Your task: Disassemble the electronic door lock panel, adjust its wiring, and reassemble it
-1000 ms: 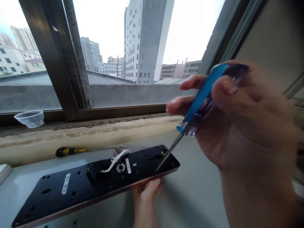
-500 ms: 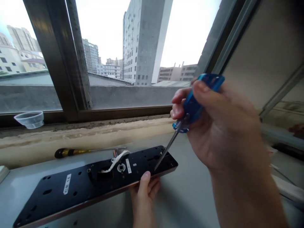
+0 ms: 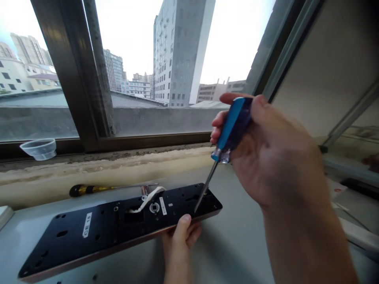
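A long black panel with a copper-coloured edge [image 3: 112, 227] lies tilted across the lower view, its back face up. My left hand [image 3: 180, 242] grips its near edge, thumb on top and fingers underneath. In my right hand [image 3: 260, 150] is a screwdriver with a blue handle [image 3: 233, 126]. Its shaft slants down, and the tip meets the panel's right part, just beyond my left thumb. From an opening in the panel comes a white cable [image 3: 148, 199], beside a round metal fitting [image 3: 154, 208]. A white label [image 3: 87, 225] is stuck on the left part.
Behind the panel lies a second screwdriver with a yellow and black handle [image 3: 85, 190]. A clear plastic cup [image 3: 39, 149] stands on the window sill. A white object [image 3: 5, 216] sits at the left edge. Windows rise behind the grey table [image 3: 237, 236].
My right hand has turned the screwdriver handle, and its fingers have shifted around it. The tip stays at nearly the same spot. The panel has barely moved.
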Tool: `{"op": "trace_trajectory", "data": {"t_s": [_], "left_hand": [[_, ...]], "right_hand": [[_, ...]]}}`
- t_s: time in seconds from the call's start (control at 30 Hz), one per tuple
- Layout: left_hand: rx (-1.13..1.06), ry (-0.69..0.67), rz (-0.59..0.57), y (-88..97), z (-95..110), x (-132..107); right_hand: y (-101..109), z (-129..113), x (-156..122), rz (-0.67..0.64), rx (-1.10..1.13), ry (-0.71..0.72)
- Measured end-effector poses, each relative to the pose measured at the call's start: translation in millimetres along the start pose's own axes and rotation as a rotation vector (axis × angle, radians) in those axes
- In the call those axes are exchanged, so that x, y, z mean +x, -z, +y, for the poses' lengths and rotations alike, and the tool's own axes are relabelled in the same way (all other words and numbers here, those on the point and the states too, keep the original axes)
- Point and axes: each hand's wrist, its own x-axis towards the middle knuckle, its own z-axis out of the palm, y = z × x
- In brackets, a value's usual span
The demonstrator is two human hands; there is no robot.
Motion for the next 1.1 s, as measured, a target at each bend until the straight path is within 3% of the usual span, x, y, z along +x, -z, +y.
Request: {"op": "trace_trajectory", "data": {"t_s": [0.2,0.4,0.63,0.8,0.97,1.1], "left_hand": [[0.018,-0.004,-0.013,-0.6,1,-2],[0.011,0.021,-0.031,0.1,2,-1],[0.027,0.017,-0.025,2.7,2,2],[0.022,0.030,-0.019,0.7,3,2],[0.029,0.053,-0.016,0.3,5,2],[0.037,0.056,-0.026,1.7,4,3]], "right_hand": [[-2,2,0,0.043,0.065,0.102],[5,3,5,0.079,0.007,0.016],[8,-1,4,0.088,0.023,0.052],[12,-1,7,0.069,-0.003,-0.054],[10,-2,5,0.101,0.016,0.053],[9,-2,4,0.156,0.005,0.034]]}}
